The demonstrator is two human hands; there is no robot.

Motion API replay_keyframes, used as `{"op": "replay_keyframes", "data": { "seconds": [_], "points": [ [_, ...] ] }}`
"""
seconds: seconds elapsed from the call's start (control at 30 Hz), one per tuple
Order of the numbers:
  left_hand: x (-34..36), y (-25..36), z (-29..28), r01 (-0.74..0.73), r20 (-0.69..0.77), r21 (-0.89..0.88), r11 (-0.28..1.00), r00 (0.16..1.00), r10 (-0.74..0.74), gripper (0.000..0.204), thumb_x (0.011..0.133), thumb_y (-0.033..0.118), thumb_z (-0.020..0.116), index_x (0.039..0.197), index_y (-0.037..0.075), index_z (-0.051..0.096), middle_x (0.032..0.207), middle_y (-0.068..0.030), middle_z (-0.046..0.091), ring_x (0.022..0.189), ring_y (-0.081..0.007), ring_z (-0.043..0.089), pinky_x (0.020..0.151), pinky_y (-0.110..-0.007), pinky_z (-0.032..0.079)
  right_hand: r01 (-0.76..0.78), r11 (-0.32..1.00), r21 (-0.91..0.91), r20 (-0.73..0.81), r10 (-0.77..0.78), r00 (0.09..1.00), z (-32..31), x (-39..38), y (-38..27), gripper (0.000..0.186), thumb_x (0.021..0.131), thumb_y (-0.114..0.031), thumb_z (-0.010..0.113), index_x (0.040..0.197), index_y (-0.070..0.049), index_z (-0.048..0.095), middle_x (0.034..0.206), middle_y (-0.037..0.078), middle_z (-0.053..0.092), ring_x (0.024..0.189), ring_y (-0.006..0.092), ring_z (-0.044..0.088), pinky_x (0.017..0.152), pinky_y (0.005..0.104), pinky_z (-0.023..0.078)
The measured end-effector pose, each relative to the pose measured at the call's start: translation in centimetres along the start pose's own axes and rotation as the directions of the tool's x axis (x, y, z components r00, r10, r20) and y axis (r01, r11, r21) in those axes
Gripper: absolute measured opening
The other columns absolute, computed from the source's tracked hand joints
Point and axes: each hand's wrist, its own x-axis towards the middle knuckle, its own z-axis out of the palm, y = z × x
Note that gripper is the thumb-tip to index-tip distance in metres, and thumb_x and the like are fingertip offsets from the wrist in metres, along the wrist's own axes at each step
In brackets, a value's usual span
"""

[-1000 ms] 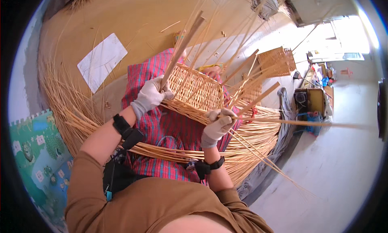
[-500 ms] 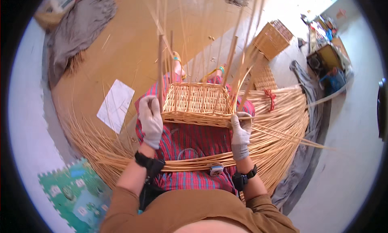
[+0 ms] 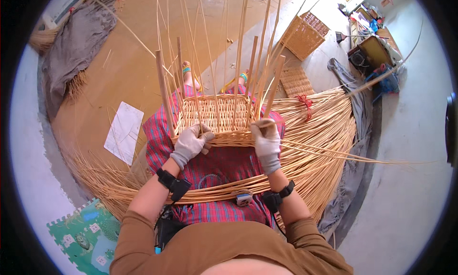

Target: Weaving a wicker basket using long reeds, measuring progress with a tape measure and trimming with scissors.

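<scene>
An unfinished wicker basket [image 3: 217, 114] rests on my lap, with a flat woven base and low walls. Thin upright stakes rise from its edges, and thicker wooden posts [image 3: 164, 91] stand at the corners. My left hand [image 3: 190, 144], in a pale glove, is closed on the near wall, fingers around the foot of a thin stake. At the near right corner, my gloved right hand [image 3: 268, 141] is closed, pinching a wicker rod beside the post. A long, blurred rod [image 3: 369, 83] sweeps up to the right from that side; its exact path near the fingers is unclear.
A large bundle of wicker rods [image 3: 324, 132], tied with a red tie [image 3: 305, 106], lies across my lap and to the right. Beyond are a finished basket [image 3: 303, 36] and a woven panel [image 3: 295, 81]. A white sheet [image 3: 124, 133] lies on the left floor.
My left hand has moved from the left corner inward along the near wall and closed there. My right hand has risen onto the right corner. The basket sits slightly farther left in view.
</scene>
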Motion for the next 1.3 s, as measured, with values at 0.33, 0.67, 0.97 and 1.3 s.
{"op": "replay_keyframes", "data": {
  "seconds": [0.33,0.67,0.97,1.3],
  "points": [
    [0.2,0.2,1.5,0.016,-0.182,-0.119,0.993,0.982,-0.038,0.035,0.109,0.035,0.062,0.101,0.0,0.065,0.073,-0.007,0.065,0.057,-0.0176,0.072,0.045,-0.031,0.055,0.633,0.232,-0.739,0.528,-0.385,0.757,17.8,6.9,-1.7,0.087,0.088,0.006,0.067,0.165,-0.027,0.04,0.168,0.021,0.035,0.142,0.0416,0.05,0.118,0.0421,0.045],
    [0.5,0.8,1.4,0.052,-0.234,0.081,0.995,0.972,-0.032,0.021,0.104,0.022,0.07,0.095,0.003,0.067,0.076,-0.0055,0.069,0.057,-0.0146,0.069,0.047,-0.03,0.057,0.296,0.946,0.133,-0.013,-0.297,0.955,7.9,-1.6,-2.9,0.034,0.114,-0.026,0.048,0.141,-0.006,0.053,0.096,0.004,0.06,0.083,0.0124,0.056,0.083,0.0312,0.054],
    [2.2,-0.5,3.4,-0.086,-0.254,-0.356,0.93,0.967,-0.008,0.034,0.096,0.011,0.079,0.103,0.011,0.045,0.085,-0.0074,0.066,0.062,-0.0239,0.073,0.046,-0.04,0.064,0.087,0.942,0.326,-0.255,-0.001,0.967,4.3,-4.9,1.6,0.035,0.116,-0.037,0.042,0.104,-0.009,0.058,0.073,-0.002,0.049,0.062,0.0111,0.049,0.067,0.0309,0.054],
    [-1.5,4.2,4.8,-0.534,-0.47,0.216,0.817,0.676,0.567,0.041,0.111,0.009,0.053,0.151,0.008,0.043,0.138,-0.0104,0.06,0.08,-0.0202,0.075,0.061,-0.029,0.064,0.085,0.924,0.373,-0.252,0.013,0.968,-3.9,-1.3,0.4,0.017,0.105,-0.013,0.067,0.118,-0.008,0.058,0.102,0.01,0.071,0.094,0.0214,0.075,0.081,0.0338,0.064]
  ]
}}
